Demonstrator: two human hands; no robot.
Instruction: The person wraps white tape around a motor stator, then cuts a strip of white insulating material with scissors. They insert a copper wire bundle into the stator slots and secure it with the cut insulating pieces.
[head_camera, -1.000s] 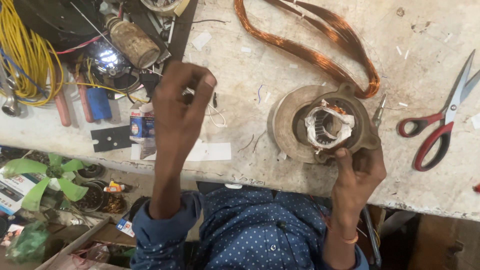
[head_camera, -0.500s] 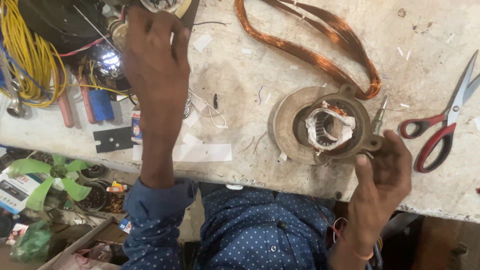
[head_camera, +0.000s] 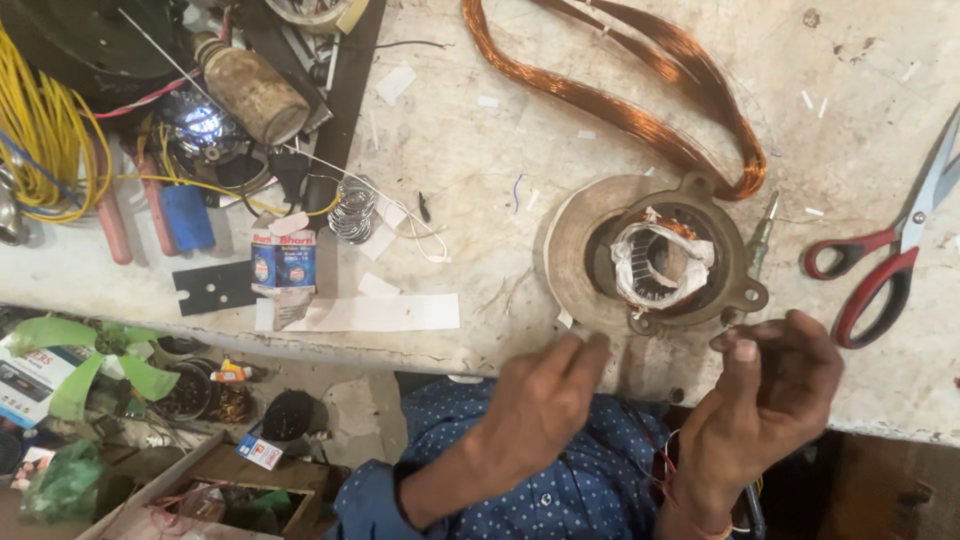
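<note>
Our left hand (head_camera: 545, 400) hovers just off the bench's (head_camera: 480, 200) near edge, fingers loosely curled with the tips drawn toward the thumb, holding nothing we can see. Just beyond its fingertips, up and to the right, the motor stator (head_camera: 665, 255) lies flat near that edge, its round opening facing up and pale insulation paper lining the bore. Our right hand (head_camera: 770, 390) sits directly below the stator's right lug, thumb and forefinger pinched together; whether a fine wire is between them we cannot tell. This hand is the nearer one. A copper wire coil (head_camera: 640, 110) loops away behind the stator, and red-handled scissors (head_camera: 890, 260) lie toward the right edge.
</note>
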